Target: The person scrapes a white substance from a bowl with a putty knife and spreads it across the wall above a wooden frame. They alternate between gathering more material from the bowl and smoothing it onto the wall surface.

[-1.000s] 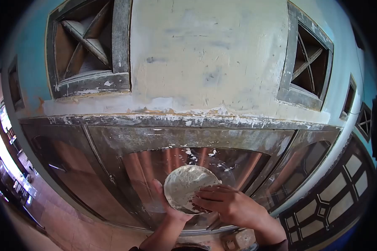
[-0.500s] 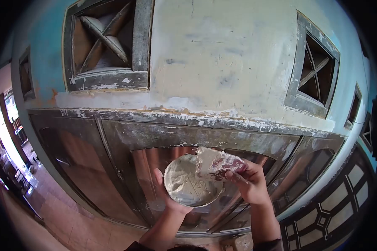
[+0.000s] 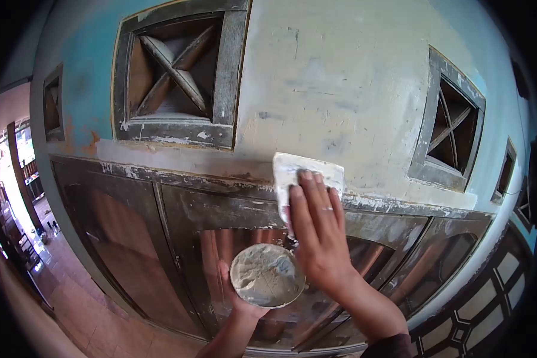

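Observation:
My left hand (image 3: 242,302) grips a round bowl (image 3: 237,292) from below and from its left side. Pale putty (image 3: 265,277) is smeared across the inside of the bowl. Above and to the right, my right hand (image 3: 321,238) has its fingers laid along a flat putty spreader (image 3: 284,169) coated with putty. The spreader lies against or very close to the lower edge of the patched cream wall (image 3: 352,107), just over the door frame's top rail. Its lower part and my right thumb are mostly hidden.
Two wooden vents with crossed slats, a left one (image 3: 230,71) and a right one (image 3: 432,101), sit in the wall. Below runs a worn glazed wooden frame (image 3: 221,209). A patterned dark grille (image 3: 459,331) is at lower right, a tiled floor (image 3: 71,304) at left.
My right hand has lifted the spreader from the bowl up to the wall and turned it, so the back of the hand shows. The bowl sits slightly lower in view.

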`<state>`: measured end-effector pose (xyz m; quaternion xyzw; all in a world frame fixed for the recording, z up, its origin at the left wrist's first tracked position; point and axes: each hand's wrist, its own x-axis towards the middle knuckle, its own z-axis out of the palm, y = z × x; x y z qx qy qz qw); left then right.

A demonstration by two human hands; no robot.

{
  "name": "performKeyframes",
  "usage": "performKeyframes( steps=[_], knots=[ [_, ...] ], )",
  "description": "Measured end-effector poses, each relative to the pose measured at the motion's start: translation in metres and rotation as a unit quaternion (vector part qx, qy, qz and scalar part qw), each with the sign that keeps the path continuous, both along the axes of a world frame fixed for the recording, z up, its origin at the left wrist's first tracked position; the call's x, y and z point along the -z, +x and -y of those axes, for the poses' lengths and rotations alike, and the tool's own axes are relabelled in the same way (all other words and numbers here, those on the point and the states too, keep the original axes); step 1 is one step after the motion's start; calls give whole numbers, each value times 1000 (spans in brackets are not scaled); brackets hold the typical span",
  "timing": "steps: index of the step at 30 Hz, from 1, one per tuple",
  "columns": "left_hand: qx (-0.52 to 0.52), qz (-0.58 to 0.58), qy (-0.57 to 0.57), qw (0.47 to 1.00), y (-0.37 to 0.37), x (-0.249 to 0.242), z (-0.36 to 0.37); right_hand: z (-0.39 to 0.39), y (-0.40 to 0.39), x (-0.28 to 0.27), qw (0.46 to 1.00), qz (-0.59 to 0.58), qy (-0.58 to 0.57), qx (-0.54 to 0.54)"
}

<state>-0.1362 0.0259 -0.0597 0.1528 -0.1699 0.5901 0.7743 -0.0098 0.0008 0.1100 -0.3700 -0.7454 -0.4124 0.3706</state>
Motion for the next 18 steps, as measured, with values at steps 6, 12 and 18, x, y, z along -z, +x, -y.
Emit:
performKeyframes(
  steps=[6, 12, 18],
  knots=[
    [-44, -26, -26, 998, -33, 16, -4, -44, -14, 20, 991, 86, -1, 98],
    [-122, 7, -28, 992, -75, -2, -2, -71, -23, 32, 984, 86, -17, 156],
    [-182, -67, 48, 980, -104, -25, 4, -74, -16, 45, 985, 85, -22, 152]
  ],
)
